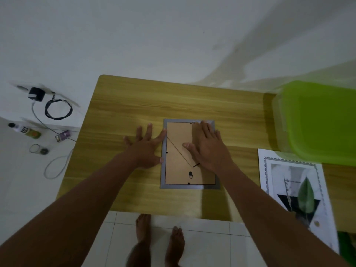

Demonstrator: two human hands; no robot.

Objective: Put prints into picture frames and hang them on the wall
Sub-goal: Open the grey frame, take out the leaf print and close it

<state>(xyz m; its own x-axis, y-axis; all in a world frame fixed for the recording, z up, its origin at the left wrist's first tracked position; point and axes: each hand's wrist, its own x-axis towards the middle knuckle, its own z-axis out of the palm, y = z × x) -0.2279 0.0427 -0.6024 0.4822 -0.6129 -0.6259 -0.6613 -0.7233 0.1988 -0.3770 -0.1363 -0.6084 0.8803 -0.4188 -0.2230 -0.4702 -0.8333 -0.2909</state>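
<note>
Head view: frame (189,186) lies face down mid-table (154,101), print (296,189) at the table's right edge; my left hand (143,149), fingers spread flat, braces the frame's left rail, my right hand (209,149) rests flat and unclenched on the backing board (177,170); best to press evenly and stop the frame sliding.

Left hand (147,146): we lay it flat, palm down, fingers straight and spread, thumb stretched toward our right.
Right hand (209,146): flat, palm down, fingers close together pointing ahead, thumb out toward our left.
Left arm (77,205): bare, reaching forward.
Right arm (269,205): bare, reaching forward.
Feet (143,228): bare, standing side by side.
</note>
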